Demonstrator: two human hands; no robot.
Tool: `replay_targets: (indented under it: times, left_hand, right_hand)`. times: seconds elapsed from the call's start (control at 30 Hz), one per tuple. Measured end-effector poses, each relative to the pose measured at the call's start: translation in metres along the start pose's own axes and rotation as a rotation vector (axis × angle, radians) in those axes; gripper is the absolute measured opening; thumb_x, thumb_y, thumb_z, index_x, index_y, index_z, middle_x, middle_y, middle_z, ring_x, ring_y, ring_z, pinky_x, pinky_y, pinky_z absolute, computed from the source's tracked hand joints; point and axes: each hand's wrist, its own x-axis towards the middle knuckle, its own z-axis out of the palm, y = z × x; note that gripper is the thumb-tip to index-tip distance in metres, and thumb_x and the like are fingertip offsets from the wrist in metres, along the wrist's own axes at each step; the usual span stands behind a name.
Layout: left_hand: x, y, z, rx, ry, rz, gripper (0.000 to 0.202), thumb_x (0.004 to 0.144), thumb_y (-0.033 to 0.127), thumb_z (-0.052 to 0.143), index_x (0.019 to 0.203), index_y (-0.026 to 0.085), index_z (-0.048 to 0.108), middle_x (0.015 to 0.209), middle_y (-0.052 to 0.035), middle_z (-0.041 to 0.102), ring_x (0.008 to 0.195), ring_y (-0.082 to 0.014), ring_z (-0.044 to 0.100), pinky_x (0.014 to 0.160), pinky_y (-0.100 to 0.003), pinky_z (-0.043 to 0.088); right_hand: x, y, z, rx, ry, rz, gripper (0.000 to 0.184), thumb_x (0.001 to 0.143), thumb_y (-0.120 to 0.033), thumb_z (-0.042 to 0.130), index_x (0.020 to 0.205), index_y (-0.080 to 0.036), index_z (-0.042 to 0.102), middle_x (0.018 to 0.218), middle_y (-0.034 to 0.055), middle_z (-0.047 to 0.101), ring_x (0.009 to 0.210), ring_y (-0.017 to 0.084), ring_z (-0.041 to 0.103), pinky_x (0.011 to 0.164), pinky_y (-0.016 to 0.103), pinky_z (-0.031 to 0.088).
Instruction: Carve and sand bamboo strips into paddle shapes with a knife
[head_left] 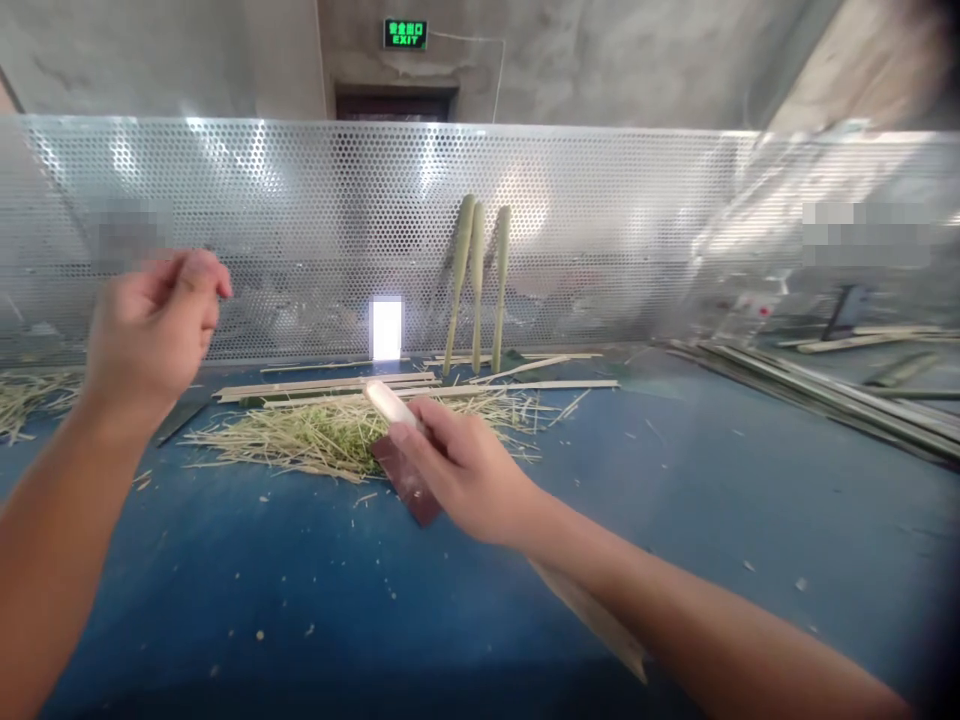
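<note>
My right hand [465,465] is closed round a knife with a pale handle [388,401] and a dark reddish blade [409,485] that points down toward the blue table [315,600]. A pale bamboo strip [592,615] lies under my right forearm. My left hand [154,330] is raised above the table at the left, fingers curled loosely, with nothing visible in them. Just behind the knife lies a pile of thin bamboo shavings [315,435].
Three green bamboo stalks [477,285] lean on a perforated metal screen [300,220] at the back. Flat bamboo strips [330,385] lie along the screen's foot. More strips and long slats [832,395] lie at the right. More shavings [26,395] lie at the far left.
</note>
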Motion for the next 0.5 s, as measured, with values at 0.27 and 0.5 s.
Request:
replay_targets:
  times: [0.27, 0.5]
  left_hand:
    - [0.008, 0.018, 0.044, -0.493, -0.196, -0.184, 0.038, 0.096, 0.052, 0.045, 0.078, 0.023, 0.061, 0.054, 0.0058, 0.027, 0.043, -0.0086, 0.022, 0.038, -0.024, 0.02]
    - [0.006, 0.017, 0.08, -0.708, -0.299, -0.172, 0.038, 0.095, 0.053, 0.048, 0.077, 0.022, 0.059, 0.056, 0.0059, 0.03, 0.045, -0.0082, 0.02, 0.04, -0.026, 0.017]
  right_hand:
    - [0.003, 0.003, 0.0, 0.064, -0.02, 0.002, 0.035, 0.099, -0.048, 0.043, 0.075, -0.023, 0.044, 0.055, -0.0043, 0.047, 0.047, 0.009, 0.038, 0.046, 0.029, 0.023]
    - [0.001, 0.002, -0.006, 0.403, -0.137, 0.047, 0.035, 0.097, -0.052, 0.046, 0.078, -0.022, 0.045, 0.056, -0.006, 0.048, 0.046, 0.009, 0.043, 0.044, 0.026, 0.032]
